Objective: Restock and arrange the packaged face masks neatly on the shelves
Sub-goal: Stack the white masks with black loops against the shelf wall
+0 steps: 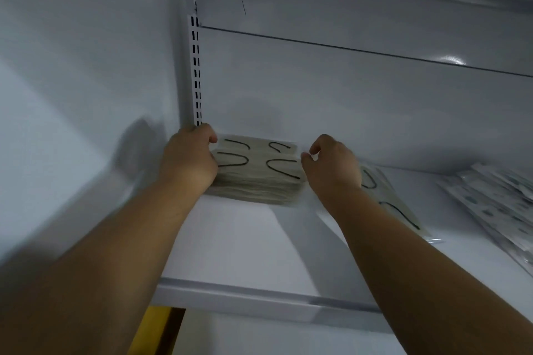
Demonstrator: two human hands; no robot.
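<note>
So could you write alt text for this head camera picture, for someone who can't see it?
Two bare hands square up a stack of packaged face masks in the back left corner of a white shelf: the left hand holds its left end, the right hand hovers curled at its right end. More mask packets lie loose to the right.

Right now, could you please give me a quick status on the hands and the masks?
Left hand grips mask stack, back left corner. Right hand curled beside it, contact unclear. Loose packs lie right.

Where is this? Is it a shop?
Probably a shop, or its stockroom. A white metal shelf hangs off a slotted upright, and two hands square up a stack of packaged face masks, with more packets alongside.
</note>
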